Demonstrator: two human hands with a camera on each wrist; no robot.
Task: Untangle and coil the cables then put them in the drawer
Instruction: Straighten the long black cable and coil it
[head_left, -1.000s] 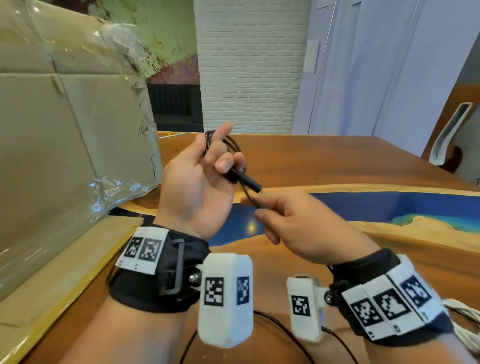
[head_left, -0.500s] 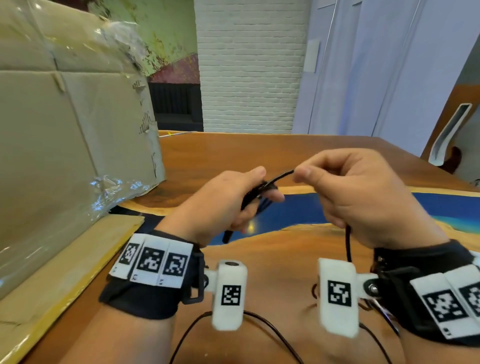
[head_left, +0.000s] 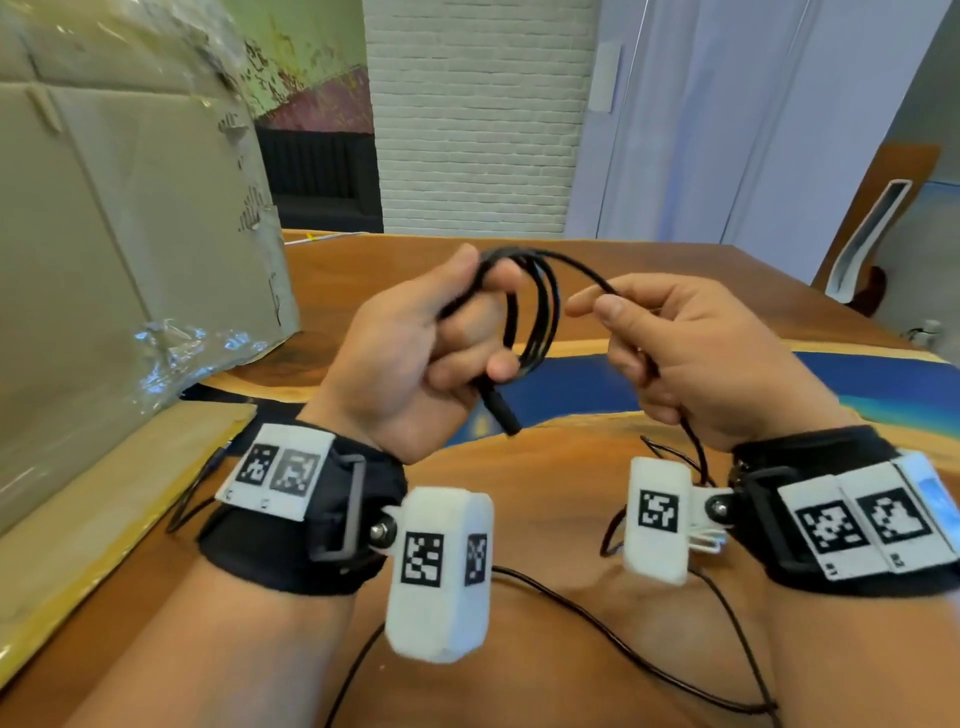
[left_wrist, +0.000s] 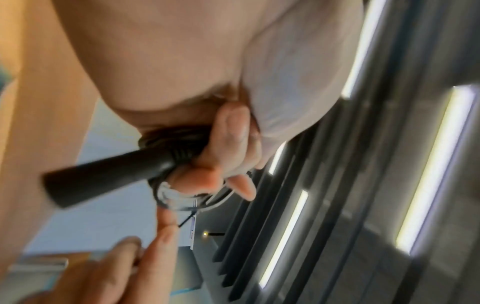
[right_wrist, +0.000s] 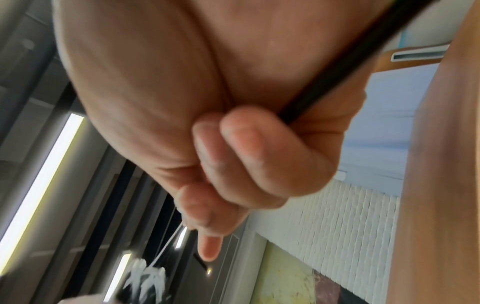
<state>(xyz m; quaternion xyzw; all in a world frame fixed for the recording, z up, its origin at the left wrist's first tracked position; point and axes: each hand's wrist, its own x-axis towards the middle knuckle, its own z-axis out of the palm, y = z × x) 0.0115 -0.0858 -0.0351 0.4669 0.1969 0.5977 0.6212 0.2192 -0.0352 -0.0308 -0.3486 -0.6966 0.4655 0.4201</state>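
Note:
A thin black cable (head_left: 540, 306) hangs in several loops from my left hand (head_left: 415, 358), held above the wooden table (head_left: 571, 467). That hand's fingers curl round the loops, and the black plug (head_left: 498, 410) sticks out below them; the left wrist view shows the plug (left_wrist: 103, 176) close up under the curled fingers. My right hand (head_left: 670, 353) pinches the free run of the cable just right of the loops, and the rest passes through its palm (right_wrist: 337, 74) down to the table. No drawer is in view.
A large cardboard box (head_left: 130, 234) wrapped in plastic stands at the left, on a flat cardboard sheet (head_left: 104, 509). Loose black cable (head_left: 623, 649) trails over the table near my forearms. A blue resin strip (head_left: 857, 384) crosses the tabletop. A chair (head_left: 872, 244) stands at the far right.
Both hands have risen and moved apart a little. The left hand has turned upright with the loops now hanging wide from it. The right hand has drawn the cable to the right.

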